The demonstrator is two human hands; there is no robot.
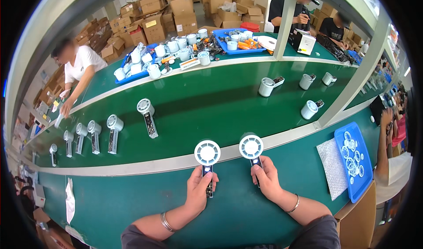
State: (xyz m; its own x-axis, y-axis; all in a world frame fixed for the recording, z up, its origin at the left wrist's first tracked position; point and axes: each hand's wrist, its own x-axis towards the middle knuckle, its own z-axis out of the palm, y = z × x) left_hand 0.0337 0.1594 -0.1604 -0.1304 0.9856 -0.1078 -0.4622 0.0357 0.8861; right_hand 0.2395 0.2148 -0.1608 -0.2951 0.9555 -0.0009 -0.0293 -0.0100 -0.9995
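Each of my hands grips a small handheld fan by its handle, with the round white grille facing up. My left hand (200,188) is closed around the dark handle of the left fan (207,152), whose exposed circuit parts show below the thumb. In my right hand (267,177) is the right fan (251,146), its handle mostly hidden by the fingers. Both fans are held above the green table, near the belt's metal edge. Beyond them, a partly assembled fan (146,112) lies on the green conveyor belt (198,103) with its inner electronics showing.
Several more fans (115,125) lie on the belt to left and right. A blue tray (354,161) with white rings rests at right beside bubble wrap (330,167). Metal posts (352,86) rise from the belt's edge. A co-worker (81,63) reaches over the belt at far left.
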